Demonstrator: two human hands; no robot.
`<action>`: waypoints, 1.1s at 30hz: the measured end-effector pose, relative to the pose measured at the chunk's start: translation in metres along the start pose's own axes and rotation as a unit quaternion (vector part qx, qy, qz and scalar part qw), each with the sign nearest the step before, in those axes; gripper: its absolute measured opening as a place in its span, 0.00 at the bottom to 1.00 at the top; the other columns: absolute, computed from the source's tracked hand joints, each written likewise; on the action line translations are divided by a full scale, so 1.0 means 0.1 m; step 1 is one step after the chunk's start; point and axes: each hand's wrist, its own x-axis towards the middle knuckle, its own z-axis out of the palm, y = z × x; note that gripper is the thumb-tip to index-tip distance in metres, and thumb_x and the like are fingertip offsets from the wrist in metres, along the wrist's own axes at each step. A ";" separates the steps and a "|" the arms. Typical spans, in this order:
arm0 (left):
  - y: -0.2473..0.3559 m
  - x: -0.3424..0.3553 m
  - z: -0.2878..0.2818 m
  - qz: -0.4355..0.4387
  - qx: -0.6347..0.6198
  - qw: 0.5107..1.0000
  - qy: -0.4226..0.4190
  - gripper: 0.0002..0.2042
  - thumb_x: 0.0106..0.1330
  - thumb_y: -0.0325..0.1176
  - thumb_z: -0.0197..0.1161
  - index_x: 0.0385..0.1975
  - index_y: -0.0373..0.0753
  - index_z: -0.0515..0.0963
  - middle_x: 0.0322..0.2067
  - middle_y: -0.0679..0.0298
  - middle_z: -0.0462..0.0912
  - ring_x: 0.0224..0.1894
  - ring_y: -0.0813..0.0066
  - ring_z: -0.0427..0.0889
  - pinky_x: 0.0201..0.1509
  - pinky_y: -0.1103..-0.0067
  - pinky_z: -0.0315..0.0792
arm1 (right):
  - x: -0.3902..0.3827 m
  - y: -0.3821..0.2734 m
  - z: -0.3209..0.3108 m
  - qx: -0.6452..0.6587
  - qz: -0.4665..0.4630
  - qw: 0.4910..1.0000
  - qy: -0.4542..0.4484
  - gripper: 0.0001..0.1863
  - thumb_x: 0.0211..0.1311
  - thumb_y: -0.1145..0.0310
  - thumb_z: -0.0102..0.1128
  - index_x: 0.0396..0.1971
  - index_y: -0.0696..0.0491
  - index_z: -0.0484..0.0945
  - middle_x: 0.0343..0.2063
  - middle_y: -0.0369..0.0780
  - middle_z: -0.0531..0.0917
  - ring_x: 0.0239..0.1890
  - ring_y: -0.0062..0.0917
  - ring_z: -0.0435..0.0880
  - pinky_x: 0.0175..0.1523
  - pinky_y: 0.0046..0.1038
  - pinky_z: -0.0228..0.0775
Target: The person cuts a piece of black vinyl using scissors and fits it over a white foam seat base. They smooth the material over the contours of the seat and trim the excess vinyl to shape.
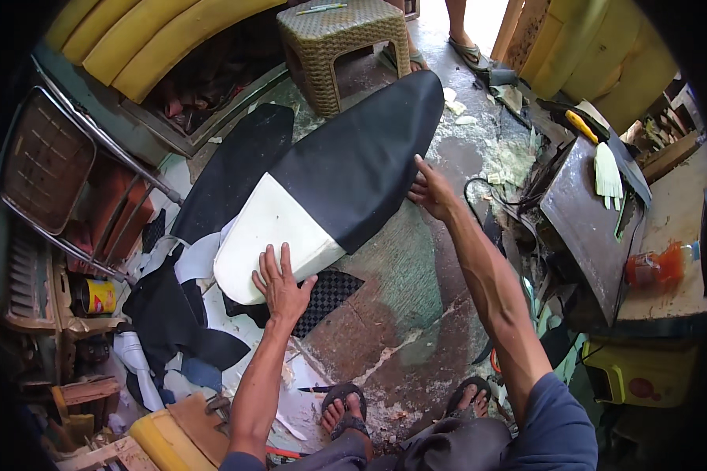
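A long motorcycle seat (353, 157) with a smooth black cover lies slantwise before me, its near-left end covered in white (271, 228). My left hand (284, 294) rests on the white end, fingers spread and flat. Against the seat's right edge, my right hand (434, 191) touches the black cover with its fingertips, fingers apart and slightly bent. Neither hand is wrapped round anything. Under and beside the seat are a black piece of cover material (239, 169) and a black checkered piece (334, 298).
A woven-pattern stool (310, 27) stands beyond the seat, near another person's sandalled feet (467, 53). On the right, a metal sheet (585, 212) holds a glove (607, 174) and a yellow-handled tool (581, 125). A metal-framed chair (51, 161) and scraps crowd the left.
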 end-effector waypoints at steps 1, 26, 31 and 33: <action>0.08 0.04 0.12 0.002 0.024 1.000 -0.006 0.50 0.57 0.40 0.77 0.77 0.45 0.51 0.75 0.48 0.50 0.77 0.45 0.50 0.73 0.42 0.47 | 0.15 0.02 -0.12 0.013 -0.002 1.000 -0.010 0.36 0.63 0.46 0.71 0.62 0.54 0.71 0.35 0.33 0.77 0.30 0.16 0.71 0.39 0.26 0.71; 0.85 -1.49 0.42 -0.334 -0.658 0.673 -0.047 0.36 0.63 0.42 0.75 0.64 0.35 0.60 0.57 0.52 0.71 0.55 0.66 0.74 0.57 0.69 0.71 | -3.00 0.91 -1.59 -0.442 -0.055 0.880 0.164 0.32 0.73 0.53 0.59 0.65 0.63 0.70 0.52 0.52 0.83 0.54 0.43 0.83 0.59 0.36 0.74; 0.88 -1.38 0.55 -0.328 -0.660 0.675 -0.017 0.31 0.63 0.44 0.75 0.56 0.36 0.66 0.50 0.60 0.76 0.47 0.73 0.75 0.47 0.73 0.73 | -3.73 1.24 -2.23 -0.757 -0.200 0.584 0.214 0.23 0.67 0.66 0.58 0.58 0.62 0.74 0.55 0.56 0.77 0.58 0.55 0.74 0.63 0.48 0.66; 0.77 -1.34 0.63 -0.322 -0.622 0.697 -0.154 0.27 0.64 0.44 0.74 0.53 0.34 0.71 0.46 0.62 0.77 0.43 0.74 0.75 0.43 0.73 0.73 | -3.87 1.31 -2.34 -0.773 -0.274 0.540 0.190 0.23 0.67 0.66 0.59 0.58 0.61 0.74 0.53 0.56 0.77 0.57 0.54 0.75 0.61 0.50 0.65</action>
